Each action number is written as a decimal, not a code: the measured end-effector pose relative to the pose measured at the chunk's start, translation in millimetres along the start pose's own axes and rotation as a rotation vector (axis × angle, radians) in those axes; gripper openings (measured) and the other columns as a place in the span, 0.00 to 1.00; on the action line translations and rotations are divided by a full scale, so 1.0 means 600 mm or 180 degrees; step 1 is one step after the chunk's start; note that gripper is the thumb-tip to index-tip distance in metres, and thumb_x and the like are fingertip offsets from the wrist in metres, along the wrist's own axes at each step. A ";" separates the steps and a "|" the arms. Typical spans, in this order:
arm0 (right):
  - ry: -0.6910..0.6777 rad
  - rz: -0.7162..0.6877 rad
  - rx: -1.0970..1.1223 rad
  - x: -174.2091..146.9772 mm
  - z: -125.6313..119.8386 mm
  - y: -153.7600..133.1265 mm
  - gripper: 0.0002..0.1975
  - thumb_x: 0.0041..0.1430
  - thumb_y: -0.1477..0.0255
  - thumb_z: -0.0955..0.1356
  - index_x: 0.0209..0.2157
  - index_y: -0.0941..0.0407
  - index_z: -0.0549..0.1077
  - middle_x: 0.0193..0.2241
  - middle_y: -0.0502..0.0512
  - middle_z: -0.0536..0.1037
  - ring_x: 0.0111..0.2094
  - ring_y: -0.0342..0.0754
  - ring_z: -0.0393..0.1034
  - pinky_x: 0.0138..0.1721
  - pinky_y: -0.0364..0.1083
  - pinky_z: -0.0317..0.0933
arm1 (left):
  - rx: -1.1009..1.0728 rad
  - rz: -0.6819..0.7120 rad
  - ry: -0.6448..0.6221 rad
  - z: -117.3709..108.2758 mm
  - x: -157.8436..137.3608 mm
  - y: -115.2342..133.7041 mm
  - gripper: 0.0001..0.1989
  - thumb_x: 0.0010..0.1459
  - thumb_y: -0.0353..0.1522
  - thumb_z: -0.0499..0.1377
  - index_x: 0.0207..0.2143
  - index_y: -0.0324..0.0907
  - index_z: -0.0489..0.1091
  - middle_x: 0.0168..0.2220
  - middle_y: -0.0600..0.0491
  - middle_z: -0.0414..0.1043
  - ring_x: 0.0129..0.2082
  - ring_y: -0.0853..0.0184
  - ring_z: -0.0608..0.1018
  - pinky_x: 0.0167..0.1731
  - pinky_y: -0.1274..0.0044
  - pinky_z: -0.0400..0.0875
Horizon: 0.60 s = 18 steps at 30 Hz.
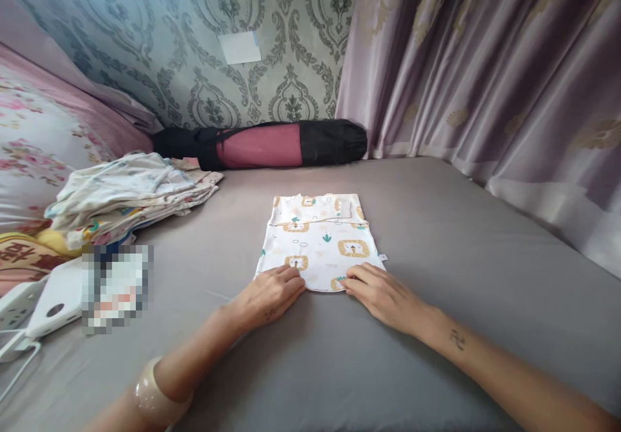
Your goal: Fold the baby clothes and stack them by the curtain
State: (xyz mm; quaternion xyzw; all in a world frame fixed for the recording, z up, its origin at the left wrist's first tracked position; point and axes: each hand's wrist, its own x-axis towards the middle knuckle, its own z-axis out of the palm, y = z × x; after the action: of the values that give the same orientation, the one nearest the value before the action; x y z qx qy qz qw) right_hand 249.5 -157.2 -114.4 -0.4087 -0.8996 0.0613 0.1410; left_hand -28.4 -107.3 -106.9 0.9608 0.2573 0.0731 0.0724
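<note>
A white baby shirt (315, 251) with lion faces and green leaf prints lies flat on the grey bed sheet (310, 367). Its far part is folded in, with a sleeve-like strip lying across it and a small label at the right edge. My left hand (279, 288) grips the near hem on the left, fingers closed over the cloth. On the right part of the same hem, my right hand (381, 290) pinches the fabric between thumb and fingers. The cloth under both hands is hidden.
A pile of folded clothes (130, 189) sits at the left, by a floral pillow (33, 134). Nearer are a white device (61, 299), a power strip (17, 306) and a blurred-out item (119, 290). A black and pink rolled bag (262, 145) lies along the wall; curtains (436, 63) hang right.
</note>
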 end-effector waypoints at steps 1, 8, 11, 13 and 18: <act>-0.0004 -0.0023 -0.0089 -0.001 0.000 -0.002 0.14 0.68 0.74 0.58 0.43 0.55 0.74 0.38 0.56 0.73 0.40 0.48 0.67 0.42 0.47 0.63 | 0.0078 -0.0086 0.0018 0.003 0.002 0.002 0.18 0.69 0.33 0.40 0.36 0.41 0.67 0.34 0.49 0.70 0.35 0.65 0.72 0.37 0.74 0.69; -0.0034 0.0142 -0.0366 -0.020 -0.014 0.006 0.16 0.64 0.82 0.59 0.46 0.54 0.72 0.41 0.56 0.74 0.43 0.47 0.69 0.46 0.47 0.64 | 0.0171 -0.0536 0.0134 0.019 -0.008 -0.002 0.15 0.70 0.36 0.41 0.39 0.43 0.65 0.34 0.51 0.70 0.35 0.65 0.73 0.36 0.74 0.70; 0.0048 0.0360 -0.0310 -0.035 -0.023 0.027 0.16 0.63 0.82 0.59 0.44 0.53 0.73 0.41 0.55 0.75 0.43 0.47 0.70 0.49 0.48 0.63 | -0.0008 -0.0428 0.0192 0.012 -0.032 -0.015 0.14 0.69 0.35 0.43 0.41 0.44 0.67 0.39 0.50 0.71 0.39 0.65 0.74 0.39 0.75 0.71; 0.0094 0.0440 -0.0182 -0.044 -0.028 0.040 0.16 0.63 0.81 0.59 0.43 0.52 0.74 0.41 0.55 0.77 0.43 0.47 0.71 0.50 0.48 0.63 | -0.0016 -0.0416 0.0313 0.006 -0.051 -0.028 0.14 0.68 0.33 0.43 0.43 0.44 0.68 0.42 0.49 0.72 0.41 0.65 0.75 0.41 0.74 0.71; 0.0040 0.0596 -0.0074 -0.049 -0.049 0.054 0.20 0.63 0.82 0.57 0.47 0.51 0.74 0.46 0.53 0.78 0.46 0.48 0.72 0.49 0.48 0.64 | -0.0133 -0.0816 0.0431 -0.003 -0.084 -0.055 0.16 0.66 0.32 0.44 0.46 0.45 0.70 0.47 0.49 0.75 0.45 0.64 0.77 0.43 0.74 0.72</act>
State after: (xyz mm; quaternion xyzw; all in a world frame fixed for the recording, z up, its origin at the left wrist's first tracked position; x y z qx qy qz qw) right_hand 300.2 -157.8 -99.6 -0.4930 -0.8572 0.0613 0.1356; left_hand -87.9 -104.4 -116.1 0.9113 0.3806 0.1332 0.0836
